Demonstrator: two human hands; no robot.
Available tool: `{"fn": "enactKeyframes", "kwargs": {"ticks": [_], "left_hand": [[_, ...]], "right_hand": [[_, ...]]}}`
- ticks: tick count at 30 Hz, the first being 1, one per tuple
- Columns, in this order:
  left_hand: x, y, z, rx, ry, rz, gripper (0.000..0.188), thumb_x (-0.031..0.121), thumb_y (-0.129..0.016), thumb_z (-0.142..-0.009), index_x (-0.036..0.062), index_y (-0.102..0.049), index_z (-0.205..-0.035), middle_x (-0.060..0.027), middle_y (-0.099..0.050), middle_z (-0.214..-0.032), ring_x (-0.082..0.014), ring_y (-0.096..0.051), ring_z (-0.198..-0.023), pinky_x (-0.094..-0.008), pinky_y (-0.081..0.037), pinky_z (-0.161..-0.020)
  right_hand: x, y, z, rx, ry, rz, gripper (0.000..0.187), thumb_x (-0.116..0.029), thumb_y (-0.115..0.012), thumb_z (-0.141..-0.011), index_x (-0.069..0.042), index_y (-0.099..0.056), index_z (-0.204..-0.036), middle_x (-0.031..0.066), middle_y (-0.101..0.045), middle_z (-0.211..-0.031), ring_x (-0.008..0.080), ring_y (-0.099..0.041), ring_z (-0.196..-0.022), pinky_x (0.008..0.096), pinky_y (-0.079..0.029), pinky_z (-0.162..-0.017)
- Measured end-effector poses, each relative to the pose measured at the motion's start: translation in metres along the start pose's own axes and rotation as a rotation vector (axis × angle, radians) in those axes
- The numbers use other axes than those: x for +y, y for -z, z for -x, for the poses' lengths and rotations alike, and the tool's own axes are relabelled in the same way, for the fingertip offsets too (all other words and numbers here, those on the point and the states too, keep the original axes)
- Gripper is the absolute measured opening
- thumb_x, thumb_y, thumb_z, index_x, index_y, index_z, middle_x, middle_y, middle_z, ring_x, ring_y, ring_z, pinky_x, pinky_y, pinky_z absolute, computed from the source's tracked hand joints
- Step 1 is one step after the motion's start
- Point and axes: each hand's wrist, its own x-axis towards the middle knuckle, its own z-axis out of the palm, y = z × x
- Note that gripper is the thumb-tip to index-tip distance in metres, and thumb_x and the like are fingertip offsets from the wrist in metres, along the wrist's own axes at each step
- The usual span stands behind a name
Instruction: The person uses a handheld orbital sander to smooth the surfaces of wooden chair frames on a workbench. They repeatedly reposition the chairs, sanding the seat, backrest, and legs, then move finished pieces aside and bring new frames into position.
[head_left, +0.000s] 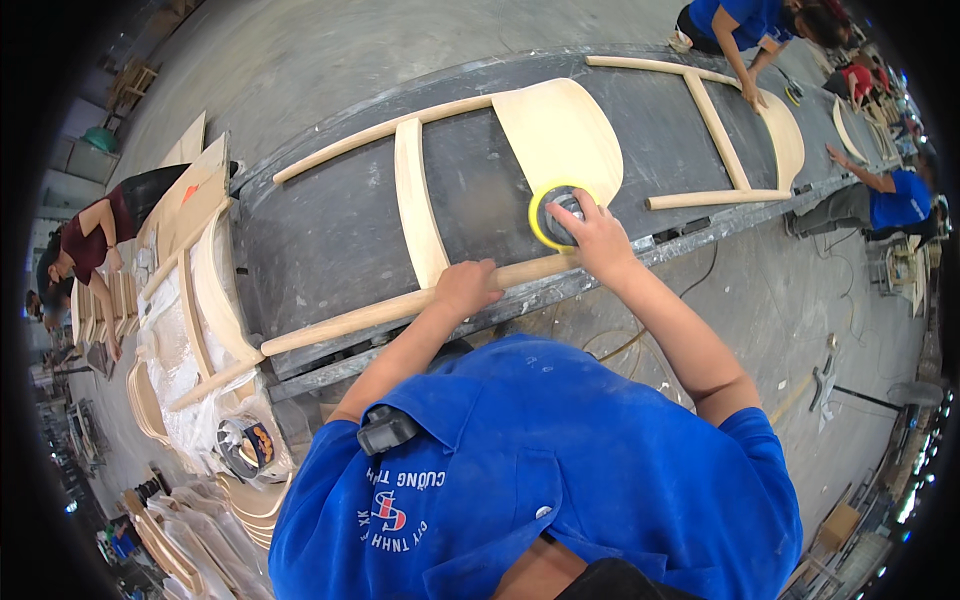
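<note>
A pale wooden chair frame lies flat on the dark worktable in front of me. It has two long legs, a curved crosspiece and a broad rounded panel at its right end. My right hand is closed over a round sander with a yellow rim. The sander sits at the panel's near edge, where it meets the near leg. To its left, my left hand grips that near leg, fingers curled over the top and pointing right.
The long dark table runs from left to upper right. Another chair frame lies farther right, with a co-worker's hand on it. More people stand at both sides. Left are a plastic-covered frame and stacked curved wood parts. A cable crosses the floor.
</note>
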Motion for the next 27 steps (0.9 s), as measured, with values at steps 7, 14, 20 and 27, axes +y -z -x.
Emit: {"fn": "enactKeyframes", "kwargs": {"ticks": [7, 14, 20, 27], "left_hand": [[-0.014, -0.044, -0.003, 0.009, 0.0, -0.018, 0.041, 0.036, -0.076, -0.074, 0.0101, -0.062, -0.102, -0.013, -0.069, -0.091, -0.032, -0.067, -0.089, -0.0448, -0.053, -0.076], [-0.028, -0.078, -0.013, 0.052, -0.049, -0.014, 0.044, 0.039, -0.076, -0.075, 0.0093, -0.058, -0.103, -0.0122, -0.068, -0.089, -0.031, -0.067, -0.087, -0.0434, -0.053, -0.075], [-0.035, -0.085, -0.019, -0.007, -0.048, 0.016, 0.045, 0.042, -0.075, -0.076, 0.0076, -0.057, -0.099, -0.014, -0.068, -0.089, -0.0321, -0.067, -0.086, -0.0438, -0.053, -0.073], [-0.047, -0.081, -0.031, -0.026, -0.082, 0.049, 0.046, 0.038, -0.076, -0.075, 0.0062, -0.057, -0.103, -0.0142, -0.068, -0.088, -0.0323, -0.067, -0.084, -0.0432, -0.053, -0.073]], "right_hand": [[-0.004, -0.024, -0.046, -0.043, -0.04, 0.033, 0.056, -0.004, -0.055, -0.082, -0.029, -0.052, -0.131, 0.0163, -0.047, -0.129, 0.0368, -0.061, -0.092, 0.0428, -0.055, -0.076], [0.001, -0.045, -0.153, -0.223, -0.248, 0.026, 0.048, -0.011, -0.049, -0.09, -0.031, -0.049, -0.134, 0.0139, -0.045, -0.131, 0.0379, -0.062, -0.099, 0.045, -0.055, -0.082], [0.028, -0.045, -0.203, -0.275, -0.388, 0.056, 0.05, -0.01, -0.05, -0.089, -0.031, -0.049, -0.135, 0.0146, -0.046, -0.13, 0.0381, -0.064, -0.099, 0.0453, -0.053, -0.085], [0.022, -0.048, -0.087, -0.078, -0.306, 0.009, 0.055, -0.001, -0.05, -0.084, -0.027, -0.053, -0.132, 0.0191, -0.045, -0.133, 0.041, -0.061, -0.096, 0.046, -0.052, -0.083]]}}
